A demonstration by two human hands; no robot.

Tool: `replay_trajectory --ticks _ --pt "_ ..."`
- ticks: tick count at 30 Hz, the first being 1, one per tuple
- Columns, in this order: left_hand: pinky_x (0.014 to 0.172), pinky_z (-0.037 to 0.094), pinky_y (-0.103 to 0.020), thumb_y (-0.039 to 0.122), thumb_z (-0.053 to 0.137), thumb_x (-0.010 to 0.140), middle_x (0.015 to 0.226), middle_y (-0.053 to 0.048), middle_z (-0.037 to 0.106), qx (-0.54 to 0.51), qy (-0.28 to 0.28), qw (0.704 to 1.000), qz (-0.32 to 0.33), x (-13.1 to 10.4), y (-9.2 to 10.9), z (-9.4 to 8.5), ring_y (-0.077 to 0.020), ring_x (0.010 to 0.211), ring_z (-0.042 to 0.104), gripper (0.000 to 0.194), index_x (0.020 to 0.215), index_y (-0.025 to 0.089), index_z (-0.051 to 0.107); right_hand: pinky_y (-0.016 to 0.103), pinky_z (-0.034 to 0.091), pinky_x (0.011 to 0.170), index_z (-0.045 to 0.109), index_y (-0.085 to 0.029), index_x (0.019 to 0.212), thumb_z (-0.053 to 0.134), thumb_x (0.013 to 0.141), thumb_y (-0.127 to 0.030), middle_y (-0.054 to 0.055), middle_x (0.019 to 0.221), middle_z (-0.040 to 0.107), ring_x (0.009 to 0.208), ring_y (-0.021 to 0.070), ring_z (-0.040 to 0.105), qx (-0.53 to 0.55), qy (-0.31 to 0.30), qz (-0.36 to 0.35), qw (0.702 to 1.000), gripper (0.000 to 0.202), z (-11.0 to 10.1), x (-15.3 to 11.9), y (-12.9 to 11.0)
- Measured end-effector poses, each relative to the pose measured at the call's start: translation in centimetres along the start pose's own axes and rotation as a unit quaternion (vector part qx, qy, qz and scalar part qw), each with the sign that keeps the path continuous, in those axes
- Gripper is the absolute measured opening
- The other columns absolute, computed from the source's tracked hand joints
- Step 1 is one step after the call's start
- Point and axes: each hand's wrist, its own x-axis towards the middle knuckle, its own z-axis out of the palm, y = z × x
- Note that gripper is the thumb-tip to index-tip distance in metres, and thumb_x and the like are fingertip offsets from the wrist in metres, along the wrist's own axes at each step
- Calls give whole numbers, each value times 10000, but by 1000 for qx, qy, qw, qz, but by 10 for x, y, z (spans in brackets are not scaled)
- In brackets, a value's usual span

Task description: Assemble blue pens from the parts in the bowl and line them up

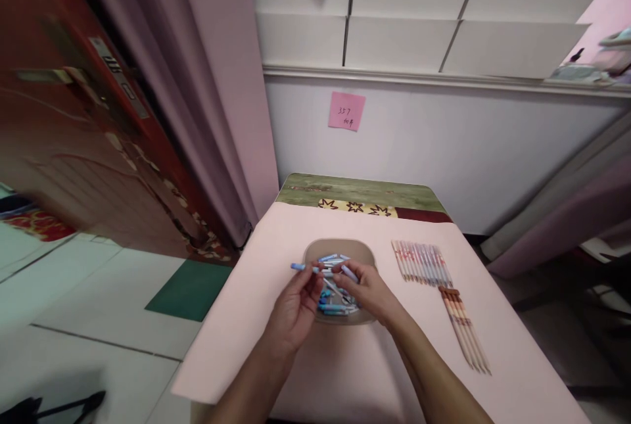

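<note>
A square pink paper sticky note point(347, 111) on the plain pale wall point(434, 138) bore handwriting in thin, dark strokes. Its upper line, set near the middle of the paper, read "357" in slanting digits. Beneath it, near the lower edge, stood a second short line of small handwritten characters, which could not be made out with certainty. Any lettering on the slim, pale, reddish-patterned pens point(422, 263) laid in a row was too small to read.
</note>
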Motion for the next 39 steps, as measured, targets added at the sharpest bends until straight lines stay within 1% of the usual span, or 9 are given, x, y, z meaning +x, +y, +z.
replay_trajectory --ticks 3,7,11,21,26,30,35,37,39 --pt "567 573 -154 42 488 896 837 -118 724 -22 0 999 43 2 17 6 -90 606 666 176 869 62 661 239 423 609 612 -191 897 461 905 -441 4 753 648 668 147 563 -50 78 -38 995 293 -9 -10 -2" --pt "581 575 -151 47 491 896 887 -125 727 -29 -11 996 80 2 30 11 -92 621 675 177 893 65 667 237 426 611 605 -199 897 477 915 -378 -2 731 643 662 144 574 -87 75 -64 991 221 -7 -26 -6" --pt "586 579 -158 35 480 895 900 -121 727 -25 -16 996 88 -1 25 14 -95 631 676 196 891 70 672 250 463 680 636 -195 931 556 882 -370 26 817 680 753 162 617 -40 95 -72 992 199 2 -33 -7" --pt "604 576 -165 38 504 882 934 -120 720 -3 -35 993 117 -3 18 13 -89 639 664 184 890 64 685 274 500 704 652 -201 927 607 850 -388 37 844 701 774 175 634 11 110 -61 992 208 8 -30 -5" --pt "603 570 -155 41 519 874 931 -108 721 -2 -31 993 110 -6 13 14 -88 650 664 175 888 68 692 277 497 683 693 -199 906 612 837 -416 40 819 705 754 185 634 -17 127 -57 990 241 11 -28 -6" --pt "588 564 -152 41 539 860 925 -96 721 9 -29 992 122 -9 9 17 -89 649 660 165 874 75 700 281 497 672 710 -201 917 546 876 -416 41 784 699 733 189 635 -43 141 -62 987 273 12 -26 -2" --pt "583 559 -159 63 578 842 913 -85 715 30 -32 990 130 -8 6 16 -92 649 654 137 879 80 708 300 491 798 688 -210 979 514 879 -304 54 968 705 921 211 634 -72 138 -87 984 221 12 -27 2" --pt "590 557 -161 62 592 830 911 -81 713 37 -32 989 137 -8 5 15 -93 656 653 131 881 81 711 285 492 767 660 -207 989 520 848 -228 42 952 701 883 199 635 -69 129 -83 986 200 13 -28 3" --pt "588 552 -159 60 609 815 898 -79 713 43 -29 989 141 -8 4 15 -94 658 651 125 878 83 715 261 485 680 633 -198 948 532 813 -180 23 854 690 764 178 626 -70 126 -70 987 170 14 -30 4"
